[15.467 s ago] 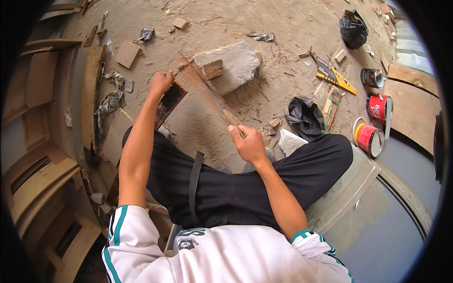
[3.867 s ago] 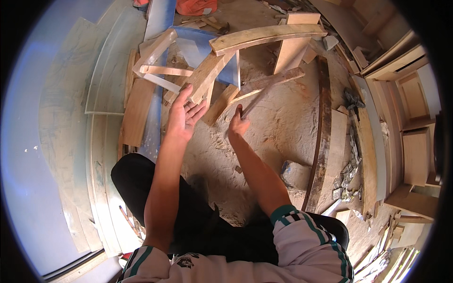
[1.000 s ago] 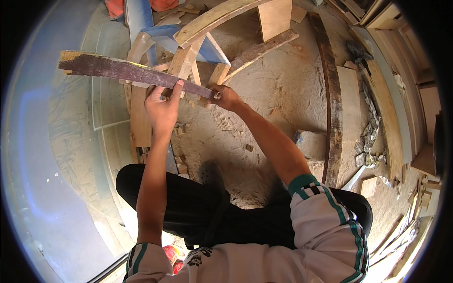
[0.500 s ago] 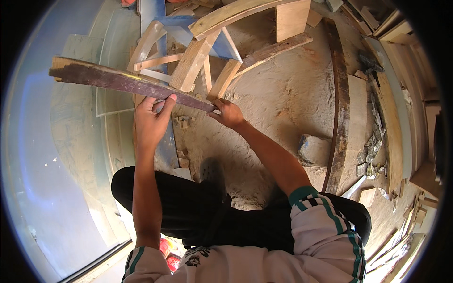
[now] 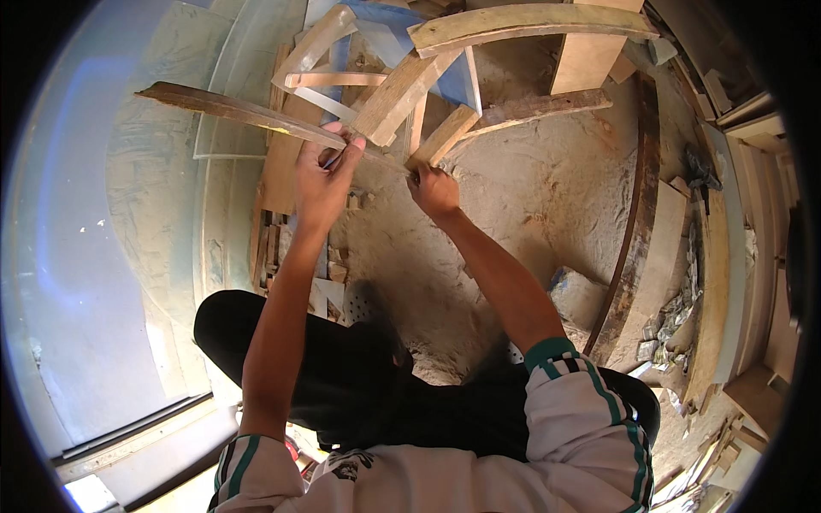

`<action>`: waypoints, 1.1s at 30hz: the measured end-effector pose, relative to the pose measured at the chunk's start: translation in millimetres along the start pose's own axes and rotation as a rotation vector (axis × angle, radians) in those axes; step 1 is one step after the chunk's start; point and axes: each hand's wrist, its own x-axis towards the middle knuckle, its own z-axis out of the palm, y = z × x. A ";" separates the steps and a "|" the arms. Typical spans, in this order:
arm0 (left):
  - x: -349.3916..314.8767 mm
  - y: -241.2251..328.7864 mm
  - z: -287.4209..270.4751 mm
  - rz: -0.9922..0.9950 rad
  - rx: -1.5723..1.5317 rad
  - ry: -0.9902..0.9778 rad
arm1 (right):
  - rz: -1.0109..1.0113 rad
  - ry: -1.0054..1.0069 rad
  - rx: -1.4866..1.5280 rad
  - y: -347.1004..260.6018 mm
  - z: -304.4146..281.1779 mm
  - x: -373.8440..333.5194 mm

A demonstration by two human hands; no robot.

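Observation:
A long, narrow wooden board (image 5: pixel 248 120) is held up in front of me, its rough end pointing to the far left. My left hand (image 5: pixel 323 175) grips it near the middle, thumb on the near side. At the board's right end, my right hand (image 5: pixel 434 190) has its fingers closed around the wood. Just beyond the hands, a thick timber piece (image 5: pixel 402 96) and a shorter wooden block (image 5: pixel 443 137) lean among other lumber. How the board's right end meets that block cannot be made out.
A curved plank (image 5: pixel 530 24) lies across the pile at the far side. To the right, a long dark-edged plank (image 5: pixel 640 197) rests on the dusty ground (image 5: pixel 530 197), near a pale block (image 5: pixel 575 295). Blue-grey sheets (image 5: pixel 77 256) stand at the left.
The board has turned about its length, showing a narrow edge instead of its wide dark face. My left hand has shifted right in view. The surroundings have slid right as the view moved.

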 end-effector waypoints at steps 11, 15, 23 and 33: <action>8.9 13.7 4.3 0.004 0.012 -0.080 | -0.107 0.172 0.003 13.3 5.6 10.7; 8.5 13.2 3.8 -0.005 0.038 -0.115 | -0.104 0.125 -0.051 6.3 0.8 5.9; 13.7 7.1 -4.0 0.025 0.012 -0.182 | -0.099 0.104 -0.088 6.6 -0.7 5.8; 12.1 5.3 -0.4 0.046 0.039 -0.136 | -0.115 0.042 -0.056 17.9 -2.7 8.7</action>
